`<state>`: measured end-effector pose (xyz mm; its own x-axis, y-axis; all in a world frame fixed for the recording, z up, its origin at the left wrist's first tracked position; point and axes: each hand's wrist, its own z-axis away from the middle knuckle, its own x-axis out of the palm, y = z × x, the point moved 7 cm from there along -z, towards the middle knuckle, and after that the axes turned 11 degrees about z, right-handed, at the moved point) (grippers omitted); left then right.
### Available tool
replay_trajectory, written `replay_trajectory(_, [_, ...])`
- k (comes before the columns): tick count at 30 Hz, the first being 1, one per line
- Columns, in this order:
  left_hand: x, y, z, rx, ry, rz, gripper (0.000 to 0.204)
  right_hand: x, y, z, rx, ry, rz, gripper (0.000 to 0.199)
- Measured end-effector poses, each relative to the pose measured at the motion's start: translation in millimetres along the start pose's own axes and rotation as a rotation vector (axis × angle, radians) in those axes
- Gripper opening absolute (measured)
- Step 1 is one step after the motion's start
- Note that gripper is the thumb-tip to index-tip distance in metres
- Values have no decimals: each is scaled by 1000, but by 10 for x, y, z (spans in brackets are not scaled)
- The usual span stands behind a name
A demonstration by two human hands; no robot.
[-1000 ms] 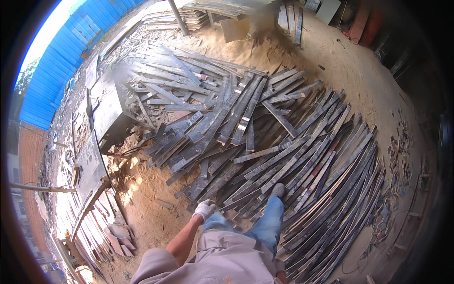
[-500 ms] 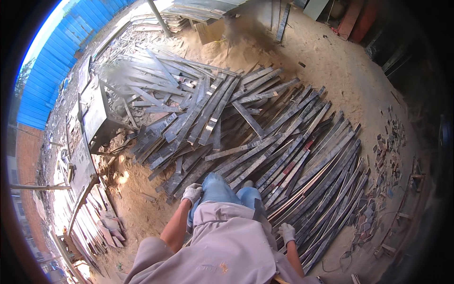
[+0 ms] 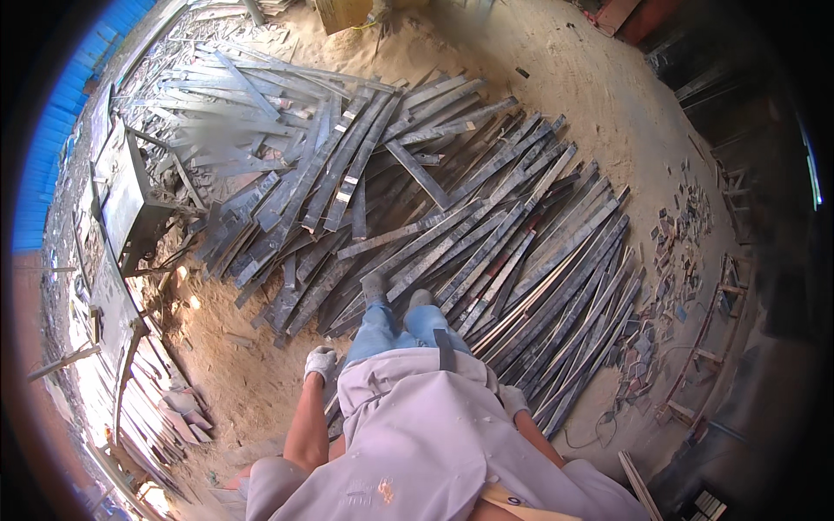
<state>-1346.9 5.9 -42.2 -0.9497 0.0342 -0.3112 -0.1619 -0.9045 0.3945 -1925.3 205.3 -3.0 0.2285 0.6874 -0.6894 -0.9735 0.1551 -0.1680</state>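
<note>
Left hand (image 3: 321,363), white work glove, hangs loosely curled, holding nothing, over sandy ground (image 3: 234,365). Right hand (image 3: 512,400), gloved too, grip can't tell. Long grey metal strips pile (image 3: 486,234) lies at 12 o'clock, under both shoes.

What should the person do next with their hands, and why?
Probably bend down and reach for one of the long grey planks. Both gloved hands, the left hand and right hand, hang at the person's sides holding nothing, and the shoes already stand on the pile.
</note>
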Motion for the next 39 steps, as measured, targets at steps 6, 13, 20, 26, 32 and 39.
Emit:
replay_trajectory(6, [96,152,34,-12,16,121,28,-497,-70,-517,95,81,-335,29])
replay_trajectory(13, [351,895,136,272,58,13,33,-893,38,-610,319,63,-784,28])
replay_trajectory(20, [618,1051,301,321,17,-221,36,-615,274,-486,481,75,-1194,26])
replay_trajectory(26, [943,405,-191,197,-73,-187,30,-82,532,-220,199,-17,23,20])
replay_trajectory(32, [1068,394,305,212,19,-82,35,-178,770,-272,122,13,-73,19])
replay_trajectory(39, [1059,66,-50,94,21,-195,39,-708,1089,-877,-78,244,-201,21])
